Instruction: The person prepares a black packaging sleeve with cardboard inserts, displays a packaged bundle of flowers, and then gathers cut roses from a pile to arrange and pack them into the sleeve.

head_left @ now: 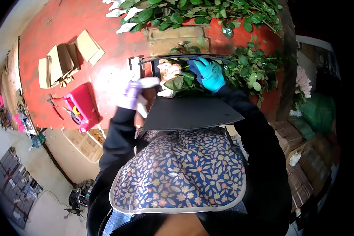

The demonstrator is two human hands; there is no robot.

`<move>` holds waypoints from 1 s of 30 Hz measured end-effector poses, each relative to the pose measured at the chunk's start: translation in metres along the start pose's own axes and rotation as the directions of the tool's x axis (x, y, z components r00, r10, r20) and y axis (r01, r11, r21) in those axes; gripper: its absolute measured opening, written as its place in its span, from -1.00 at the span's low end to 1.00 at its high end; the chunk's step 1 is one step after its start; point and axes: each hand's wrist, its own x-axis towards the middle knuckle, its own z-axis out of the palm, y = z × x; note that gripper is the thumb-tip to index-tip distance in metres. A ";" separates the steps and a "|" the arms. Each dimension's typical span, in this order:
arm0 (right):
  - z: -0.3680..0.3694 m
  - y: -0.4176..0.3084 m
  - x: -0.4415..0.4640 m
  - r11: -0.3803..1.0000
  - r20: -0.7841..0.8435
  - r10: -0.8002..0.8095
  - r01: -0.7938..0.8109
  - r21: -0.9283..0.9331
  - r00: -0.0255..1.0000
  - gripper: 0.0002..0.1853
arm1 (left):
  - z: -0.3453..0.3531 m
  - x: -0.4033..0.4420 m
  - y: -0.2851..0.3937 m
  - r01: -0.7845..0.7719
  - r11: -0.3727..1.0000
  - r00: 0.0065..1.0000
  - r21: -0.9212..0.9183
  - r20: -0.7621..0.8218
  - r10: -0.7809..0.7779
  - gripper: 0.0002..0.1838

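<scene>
My right hand [210, 74], in a bright blue glove with dark blue parts, curls over a bunch of roses. Pale pink rose heads [170, 70] poke out on its left, with green leaves [183, 80] around them. A white netted bud sleeve [166, 93] lies just below those heads. My left hand [130, 94] wears a purple glove and is blurred by motion, left of the blooms; a white piece [148, 82] is beside its fingers. Between the hands and my apron stands a black panel [192, 113]. A thin dark bar crosses behind the roses.
Long leafy stems [247, 67] spread to the right, and more roses with white-sleeved heads [126, 27] line the back. Folded cardboard pieces [59, 65], a pink tray [82, 106] with scissors, and red-handled pliers [55, 106] are on the red table [118, 43].
</scene>
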 end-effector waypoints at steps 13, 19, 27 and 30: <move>-0.033 -0.026 0.016 0.999 -0.041 -0.045 0.046 0.018 0.998 -0.77 | -0.225 -0.222 -0.143 0.161 -0.127 0.879 0.979 -0.201 -0.432 -0.28; -0.072 -0.038 0.020 0.981 0.230 0.005 -0.049 0.186 0.973 -0.56 | -0.095 -0.090 0.029 -0.126 0.658 0.944 0.742 0.294 -0.150 -0.85; -0.127 -0.106 0.043 0.994 0.654 -0.077 0.005 0.112 0.752 -0.63 | 0.006 0.018 0.023 -0.423 0.766 0.806 0.484 0.587 0.075 -0.83; -0.083 -0.089 0.038 0.963 0.690 -0.233 0.064 0.262 0.685 -0.64 | 0.020 0.028 0.020 -0.398 0.688 0.779 0.607 0.620 -0.097 -0.82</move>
